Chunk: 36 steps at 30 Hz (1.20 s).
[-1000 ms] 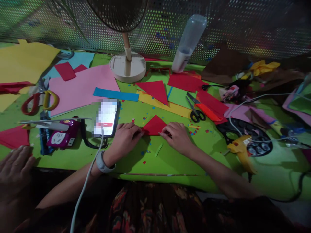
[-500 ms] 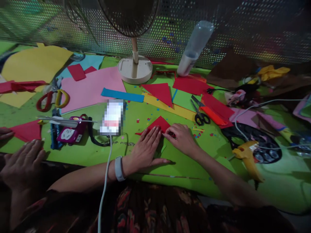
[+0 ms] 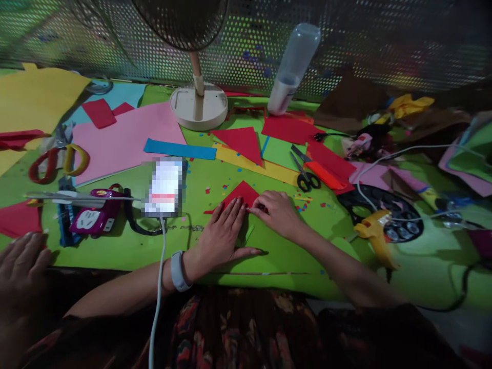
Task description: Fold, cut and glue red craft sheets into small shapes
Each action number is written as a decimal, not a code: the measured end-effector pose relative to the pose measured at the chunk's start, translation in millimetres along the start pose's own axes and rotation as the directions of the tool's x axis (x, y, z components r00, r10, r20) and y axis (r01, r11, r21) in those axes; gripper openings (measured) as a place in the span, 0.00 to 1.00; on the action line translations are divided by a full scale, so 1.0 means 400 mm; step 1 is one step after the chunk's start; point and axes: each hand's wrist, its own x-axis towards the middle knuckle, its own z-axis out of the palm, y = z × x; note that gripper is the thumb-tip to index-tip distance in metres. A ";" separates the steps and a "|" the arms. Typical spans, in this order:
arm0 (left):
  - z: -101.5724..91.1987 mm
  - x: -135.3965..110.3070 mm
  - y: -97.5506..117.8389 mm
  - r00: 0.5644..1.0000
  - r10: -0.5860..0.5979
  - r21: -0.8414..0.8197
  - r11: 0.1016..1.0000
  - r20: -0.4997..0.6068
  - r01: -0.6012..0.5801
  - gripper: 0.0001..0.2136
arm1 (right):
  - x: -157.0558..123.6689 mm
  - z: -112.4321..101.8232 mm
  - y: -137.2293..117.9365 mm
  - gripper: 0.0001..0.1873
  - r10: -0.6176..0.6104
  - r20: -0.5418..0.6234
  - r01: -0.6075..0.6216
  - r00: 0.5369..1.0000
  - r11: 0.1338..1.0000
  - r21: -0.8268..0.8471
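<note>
Red paper triangle (image 3: 242,192) at frame centre, lying on green worktop (image 3: 126,246). My left hand (image 3: 223,233) spread flat, palm pressing its lower left, holding nothing. My right hand (image 3: 279,212) half curled, fingertips on right corner; pinch or press unclear. Likely creasing fold. Next move calls for even pressure along the edge, paper kept from slipping.

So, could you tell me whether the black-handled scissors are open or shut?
Open: the black-handled scissors lie flat with their two blades splayed apart.

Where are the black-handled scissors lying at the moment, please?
In the head view, the scissors lie on the green table right of centre, just beyond the right hand, with the yellow glue gun farther to their right.
</note>
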 end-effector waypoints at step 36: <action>0.010 0.001 -0.012 0.998 0.043 0.031 0.999 -0.049 -0.042 0.44 | -0.098 0.044 -0.039 0.41 -0.191 0.055 0.198 0.980 0.958 -0.207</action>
